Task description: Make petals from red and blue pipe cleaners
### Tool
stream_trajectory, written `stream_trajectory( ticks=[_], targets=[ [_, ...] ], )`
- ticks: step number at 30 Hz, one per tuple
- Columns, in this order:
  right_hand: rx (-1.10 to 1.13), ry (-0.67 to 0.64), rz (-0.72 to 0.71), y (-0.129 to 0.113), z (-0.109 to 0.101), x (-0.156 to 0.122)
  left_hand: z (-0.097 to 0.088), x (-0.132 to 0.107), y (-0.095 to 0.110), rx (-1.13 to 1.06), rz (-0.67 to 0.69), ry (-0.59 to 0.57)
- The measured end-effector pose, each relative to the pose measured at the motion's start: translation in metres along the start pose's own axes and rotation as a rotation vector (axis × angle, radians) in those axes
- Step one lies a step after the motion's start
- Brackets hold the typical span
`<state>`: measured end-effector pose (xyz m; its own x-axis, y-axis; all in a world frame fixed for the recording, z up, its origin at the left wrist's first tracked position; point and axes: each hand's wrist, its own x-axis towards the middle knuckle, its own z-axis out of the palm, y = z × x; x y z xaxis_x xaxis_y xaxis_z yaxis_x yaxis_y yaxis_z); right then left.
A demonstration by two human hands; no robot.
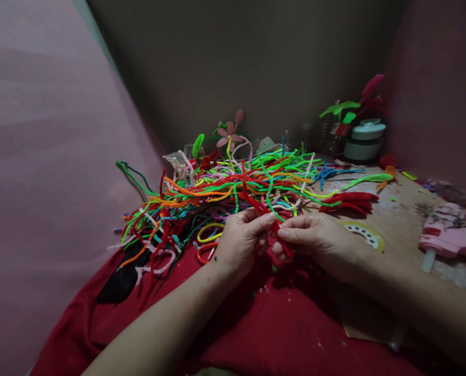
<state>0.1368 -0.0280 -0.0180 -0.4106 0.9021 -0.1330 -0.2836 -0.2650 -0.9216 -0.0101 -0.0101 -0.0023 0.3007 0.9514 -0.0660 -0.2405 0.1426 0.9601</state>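
**Red stem in both hands, work apparently part-done**

Red stem [276, 227] is held btwn both hands, w/ its far part seen against the pile [217, 192] beyond the fingertips. It is pinched by thumb & fingers of L hand [239, 237]; just beside, its near part is likewise gripped by R hand [321, 235]. No finished form is seen in it, so work on it is judged part-done at most; exact stage can't be told, as much is hidden by fingers. Plenty of loose material is left in the pile, & a red bunch [352, 202] is laid just beyond R hand. A shaped pc is also seen: pink flower [230, 134], beyond L hand.

Looks: red stem is fuzzy, narrow, deep red, slightly bent; whether one strand or several is held can't be told. Scissors [208, 241] are set just left of L hand, w/ handles showing; glue gun [448, 241] is placed well right of R hand.
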Motion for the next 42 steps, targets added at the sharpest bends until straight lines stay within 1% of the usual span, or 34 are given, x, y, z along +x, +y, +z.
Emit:
stream_trajectory(
  ticks=[3,5,9,13,17,19,23,25,26,27,30,32,34,36,38,40,42],
  targets=[
    [0.033,0.039,0.043,0.001,-0.001,0.000,0.001,-0.001,-0.002,-0.001,-0.007,-0.018],
    [0.021,0.047,0.043,0.002,-0.001,0.001,0.000,-0.001,-0.003,-0.002,-0.007,-0.021],
    [0.005,0.056,0.025,0.006,-0.002,0.002,-0.001,0.000,-0.004,0.023,0.005,-0.031],
    [-0.016,0.049,-0.024,0.008,-0.002,0.002,-0.002,0.001,-0.005,0.044,0.012,-0.043],
    [-0.045,0.062,-0.030,0.007,0.000,0.002,-0.003,0.001,-0.006,0.059,0.014,-0.032],
    [-0.052,0.076,-0.035,0.006,-0.001,0.002,-0.003,0.001,-0.005,0.106,0.005,-0.014],
    [-0.017,0.113,-0.024,0.006,-0.004,0.003,-0.003,0.000,-0.002,0.285,-0.007,0.027],
    [-0.001,0.128,-0.013,0.005,-0.006,0.004,-0.003,-0.002,0.000,0.376,0.053,0.026],
    [0.001,0.136,-0.006,0.005,-0.007,0.005,-0.003,-0.003,0.001,0.436,0.118,0.017],
    [-0.002,0.144,0.001,0.004,-0.007,0.005,-0.004,-0.004,0.001,0.513,0.210,0.002],
    [-0.010,0.152,0.004,0.002,-0.009,0.004,-0.010,-0.004,0.000,0.772,0.549,-0.056],
    [-0.039,0.131,0.010,0.001,-0.009,0.002,-0.015,-0.001,-0.001,0.877,0.706,-0.108],
    [-0.082,0.090,0.016,-0.001,-0.009,0.000,-0.021,0.001,0.000,0.926,0.748,-0.185],
    [-0.126,0.048,0.020,-0.003,-0.009,-0.001,-0.024,0.001,0.003,1.009,0.735,-0.278],
    [-0.183,0.024,0.015,-0.006,-0.008,-0.003,-0.024,-0.002,0.008,1.146,0.722,-0.341],
    [-0.304,0.025,0.008,-0.009,-0.006,-0.004,-0.022,-0.007,0.011,1.290,0.718,-0.345],
    [-0.472,0.046,-0.037,-0.010,-0.005,-0.005,-0.018,-0.013,0.014,1.362,0.694,-0.311]
  ],
)
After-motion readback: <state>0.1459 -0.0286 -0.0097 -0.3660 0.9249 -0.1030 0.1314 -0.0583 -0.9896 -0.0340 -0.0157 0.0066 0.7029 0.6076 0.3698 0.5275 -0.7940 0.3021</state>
